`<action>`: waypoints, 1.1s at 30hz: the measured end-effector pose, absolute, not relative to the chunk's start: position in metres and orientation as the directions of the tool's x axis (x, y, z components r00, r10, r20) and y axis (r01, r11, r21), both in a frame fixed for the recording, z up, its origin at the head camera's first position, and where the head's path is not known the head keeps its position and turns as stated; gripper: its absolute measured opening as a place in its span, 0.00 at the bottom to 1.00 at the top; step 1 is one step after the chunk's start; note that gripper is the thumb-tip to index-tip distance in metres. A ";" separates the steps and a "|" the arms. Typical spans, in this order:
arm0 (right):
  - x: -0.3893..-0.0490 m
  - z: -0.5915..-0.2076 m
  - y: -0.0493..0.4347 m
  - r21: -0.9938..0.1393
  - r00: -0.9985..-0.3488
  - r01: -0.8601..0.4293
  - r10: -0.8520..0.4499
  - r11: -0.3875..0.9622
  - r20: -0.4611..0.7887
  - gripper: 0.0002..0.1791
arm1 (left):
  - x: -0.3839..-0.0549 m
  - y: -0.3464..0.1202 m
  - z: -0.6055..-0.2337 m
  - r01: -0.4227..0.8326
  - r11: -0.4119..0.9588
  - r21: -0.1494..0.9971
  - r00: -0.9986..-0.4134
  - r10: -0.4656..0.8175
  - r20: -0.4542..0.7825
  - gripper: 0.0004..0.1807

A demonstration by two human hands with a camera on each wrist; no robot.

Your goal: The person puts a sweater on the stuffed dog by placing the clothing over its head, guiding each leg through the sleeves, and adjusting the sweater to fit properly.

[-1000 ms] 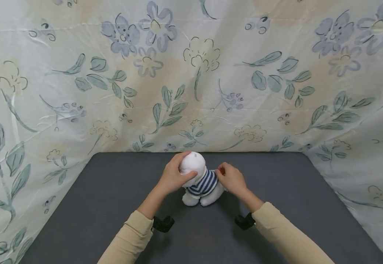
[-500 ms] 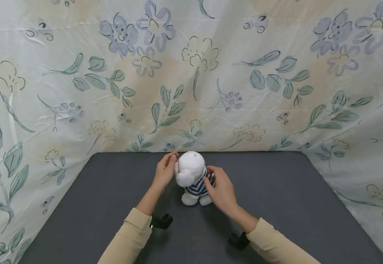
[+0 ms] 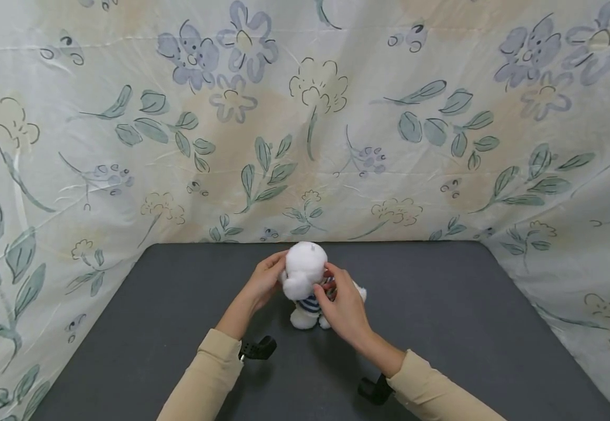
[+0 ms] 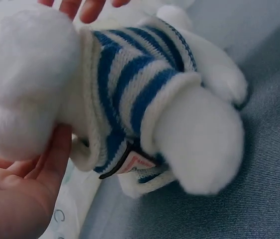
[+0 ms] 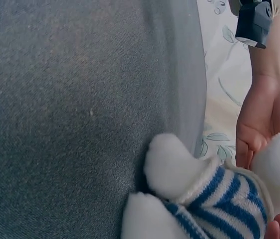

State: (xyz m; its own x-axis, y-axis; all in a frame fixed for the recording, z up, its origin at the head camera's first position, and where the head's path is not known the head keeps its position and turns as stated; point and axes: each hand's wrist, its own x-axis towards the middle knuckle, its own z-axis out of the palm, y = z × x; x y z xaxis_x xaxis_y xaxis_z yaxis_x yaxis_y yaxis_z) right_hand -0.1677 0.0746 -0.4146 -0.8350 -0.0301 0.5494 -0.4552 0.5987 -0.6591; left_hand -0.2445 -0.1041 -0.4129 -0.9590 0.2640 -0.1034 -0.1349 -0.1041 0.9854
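Note:
A white plush dog (image 3: 305, 263) in a blue-and-white striped knit sweater (image 4: 130, 79) stands on the dark table, its back end to the right. My left hand (image 3: 264, 282) holds the left side of its head, fingers bent beneath the muzzle in the left wrist view. On the other side, my right hand (image 3: 346, 304) has thumb and fingers around the head's lower edge near the collar. Its fingertips (image 4: 92, 9) show behind the neck in the left wrist view. A printed label (image 4: 135, 162) hangs at the sweater's chest. The right hand hides much of the body in the head view.
The dark grey table (image 3: 179, 362) extends around the toy. Behind it hangs a floral cloth (image 3: 305, 146), which meets the table's far edge. Black wrist-worn devices (image 3: 257, 349) stick out under both forearms.
The left hand let go of the head's top, dropped to its side and now touches it again. My right hand moved from the dog's back to its neck. The head turned somewhat toward the front.

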 end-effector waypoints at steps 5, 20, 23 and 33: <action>-0.167 -0.414 0.077 -0.695 -0.839 -0.451 0.000 0.560 0.544 0.26 | -0.238 -0.106 -0.410 -0.116 -0.101 0.988 -0.942 0.327 -0.078 0.23; -0.180 -0.398 0.099 -0.750 -0.864 -0.485 -0.110 0.449 0.492 0.27 | -0.212 -0.102 -0.394 0.067 0.008 0.998 -0.930 0.362 0.059 0.30; -0.184 -0.398 0.106 -0.743 -0.860 -0.500 -0.157 0.445 0.485 0.27 | -0.208 -0.096 -0.394 0.090 0.020 0.996 -0.942 0.326 0.079 0.30; -0.196 -0.400 0.128 -0.754 -0.879 -0.476 -0.251 0.452 0.405 0.26 | -0.181 -0.073 -0.373 0.148 0.149 0.978 -0.970 0.215 0.114 0.29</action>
State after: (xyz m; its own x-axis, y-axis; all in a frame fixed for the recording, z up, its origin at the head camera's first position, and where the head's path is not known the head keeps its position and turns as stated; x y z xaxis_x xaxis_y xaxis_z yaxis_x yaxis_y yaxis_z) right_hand -0.1960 0.1277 -0.4001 -0.8792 -0.2508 0.4050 -0.4763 0.4517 -0.7543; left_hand -0.1813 -0.0733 -0.3733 -0.9698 0.2153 0.1144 0.1484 0.1487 0.9777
